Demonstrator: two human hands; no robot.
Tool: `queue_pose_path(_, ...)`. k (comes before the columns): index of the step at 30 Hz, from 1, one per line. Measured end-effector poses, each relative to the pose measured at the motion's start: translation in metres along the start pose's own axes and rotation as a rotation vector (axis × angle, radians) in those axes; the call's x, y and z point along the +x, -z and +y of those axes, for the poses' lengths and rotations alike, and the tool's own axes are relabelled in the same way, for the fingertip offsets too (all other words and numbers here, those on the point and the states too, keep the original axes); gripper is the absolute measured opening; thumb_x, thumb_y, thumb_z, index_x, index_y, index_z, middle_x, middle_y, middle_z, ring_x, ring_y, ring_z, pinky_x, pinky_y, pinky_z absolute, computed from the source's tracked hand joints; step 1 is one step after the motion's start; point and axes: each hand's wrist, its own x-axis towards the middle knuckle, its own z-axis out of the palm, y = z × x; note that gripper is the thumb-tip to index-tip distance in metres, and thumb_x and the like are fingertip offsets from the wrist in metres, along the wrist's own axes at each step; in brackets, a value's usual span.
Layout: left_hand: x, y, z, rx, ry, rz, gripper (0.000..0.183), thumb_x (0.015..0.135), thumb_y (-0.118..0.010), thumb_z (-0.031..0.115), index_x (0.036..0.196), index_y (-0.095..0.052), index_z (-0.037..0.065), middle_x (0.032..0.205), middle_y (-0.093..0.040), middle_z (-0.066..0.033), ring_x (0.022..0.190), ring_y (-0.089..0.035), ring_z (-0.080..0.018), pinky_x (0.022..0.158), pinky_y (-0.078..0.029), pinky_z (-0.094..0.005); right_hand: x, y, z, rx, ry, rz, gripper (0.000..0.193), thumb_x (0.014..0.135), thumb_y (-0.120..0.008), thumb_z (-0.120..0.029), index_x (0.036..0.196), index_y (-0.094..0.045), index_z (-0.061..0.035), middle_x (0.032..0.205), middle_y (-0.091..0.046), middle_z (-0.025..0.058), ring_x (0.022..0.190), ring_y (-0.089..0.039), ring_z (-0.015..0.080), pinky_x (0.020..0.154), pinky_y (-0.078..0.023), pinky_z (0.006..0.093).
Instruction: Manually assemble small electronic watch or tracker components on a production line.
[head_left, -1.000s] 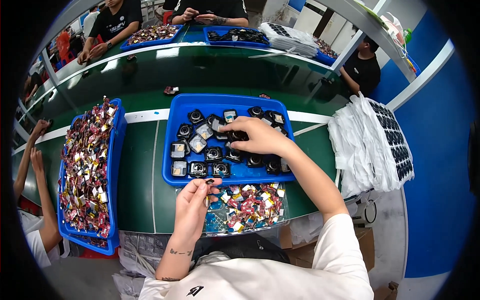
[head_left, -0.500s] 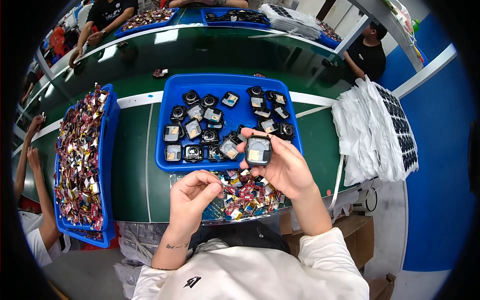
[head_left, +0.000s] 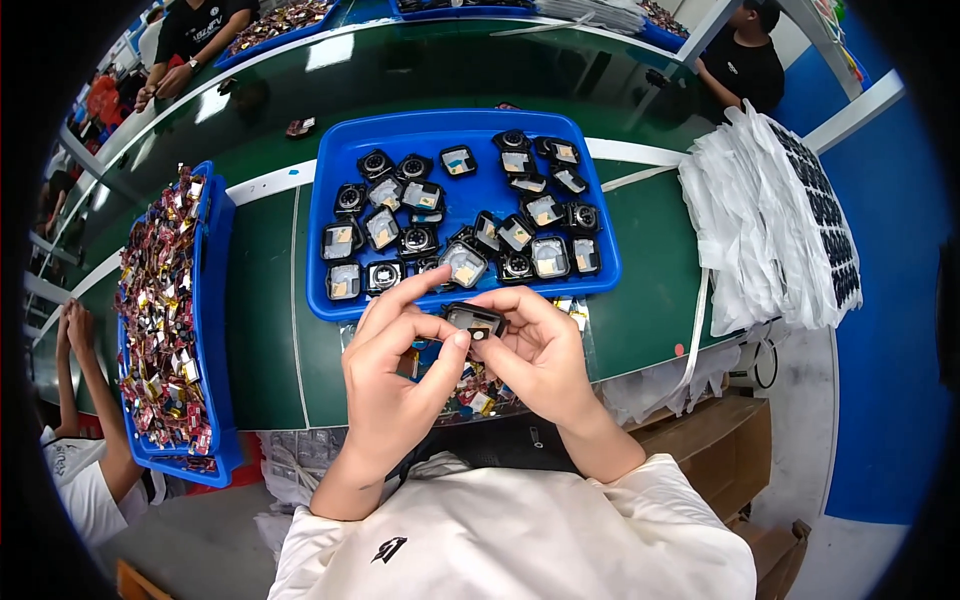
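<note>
Bench (head_left: 265,320): green top, a pale strip (head_left: 640,152) crossing it and bending toward the rim of my view
Case (head_left: 478,317): small black shell with rounded corners, tilted, greyish inside, a small dark piece (head_left: 477,333) with a pale dot by its near edge; up between both hands, just on my side of the blue tray (head_left: 460,118)
Right hand (head_left: 540,350): curled round the case, gripping it
Left hand (head_left: 400,355): index and thumb nearly together at the case; I cannot tell whether they pinch shell or piece
Tray contents: scattered black cases (head_left: 417,239), some showing round dark faces, others grey insides
Loose parts (head_left: 481,402): red, white and yellow, partly hidden below my hands
Left bin (head_left: 222,310): blue, heaped with small parts
Right stack (head_left: 740,220): white sheets, black pieces
Room: blue wall (head_left: 880,350) at right, dark-topped people (head_left: 747,75) beyond
</note>
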Motion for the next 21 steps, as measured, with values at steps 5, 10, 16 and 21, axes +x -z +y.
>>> queue_pose_path(5, 0.0013, -0.0015, -0.0023, 0.059, -0.062, 0.011, 0.005, 0.077, -0.069, 0.001, 0.076, -0.064, -0.001, 0.114, -0.065, -0.0138, 0.075, -0.054, -0.0063, 0.058, -0.038, -0.0189, -0.0027, 0.0025, 0.0018, -0.03, -0.098, -0.036, 0.032, 0.089, -0.057, 0.004, 0.121, -0.054, 0.0038, 0.089, -0.062, 0.0033, 0.07, -0.057, 0.002, 0.058, -0.049, 0.017)
queue_pose_path(10, 0.0009, -0.0064, -0.0006, 0.037, 0.086, 0.066, 0.004, 0.073, -0.071, 0.003, 0.074, -0.067, 0.002, 0.109, -0.067, -0.0113, 0.08, -0.057, -0.0173, 0.06, -0.041, -0.0266, -0.0003, -0.0007, -0.0004, 0.036, -0.124, -0.006, 0.032, 0.089, -0.056, 0.004, 0.121, -0.056, 0.0042, 0.088, -0.062, 0.0048, 0.071, -0.059, 0.0044, 0.06, -0.053, 0.0187)
queue_pose_path(16, 0.0008, -0.0087, -0.0075, 0.1, 0.012, 0.093, 0.004, 0.073, -0.071, 0.003, 0.073, -0.067, 0.002, 0.106, -0.069, -0.0111, 0.08, -0.056, -0.0165, 0.057, -0.04, -0.0261, -0.0029, -0.0017, 0.0043, -0.019, -0.088, -0.01, 0.031, 0.09, -0.057, 0.001, 0.121, -0.057, 0.001, 0.087, -0.059, 0.0014, 0.074, -0.06, 0.0039, 0.063, -0.053, 0.0191)
queue_pose_path(21, -0.0003, -0.0108, -0.0065, 0.078, 0.04, 0.1, 0.005, 0.073, -0.072, 0.003, 0.073, -0.067, 0.002, 0.105, -0.069, -0.0112, 0.079, -0.055, -0.0163, 0.058, -0.041, -0.0259, -0.0051, -0.0023, 0.0076, -0.071, -0.039, 0.003, 0.029, 0.091, -0.058, -0.001, 0.12, -0.058, 0.0014, 0.09, -0.061, 0.0036, 0.074, -0.062, 0.005, 0.061, -0.054, 0.0194)
